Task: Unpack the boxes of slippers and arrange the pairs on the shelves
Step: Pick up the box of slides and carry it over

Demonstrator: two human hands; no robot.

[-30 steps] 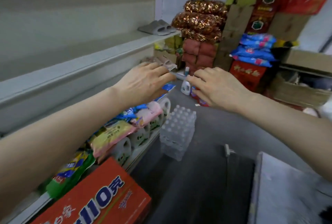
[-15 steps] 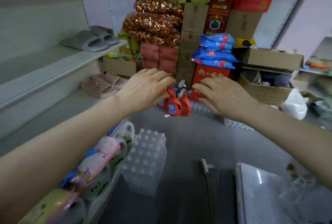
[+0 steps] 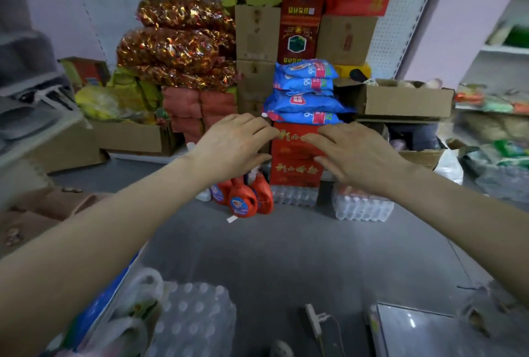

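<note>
The red cartons (image 3: 294, 170) carry gold Chinese characters, too blurred to read; four stacked blue packs (image 3: 306, 90) show a large "9"; three orange bottles (image 3: 243, 199) with blue labels stand on the floor (image 3: 286, 248); the left hand (image 3: 232, 145) and right hand (image 3: 355, 153) hover palm-down, fingers spread, holding nothing; tan slippers (image 3: 51, 205) lie low on the left; an open cardboard box (image 3: 400, 102) sits right.

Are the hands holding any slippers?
No, the left hand and right hand are both empty, with fingers stretched out in the air.
</note>
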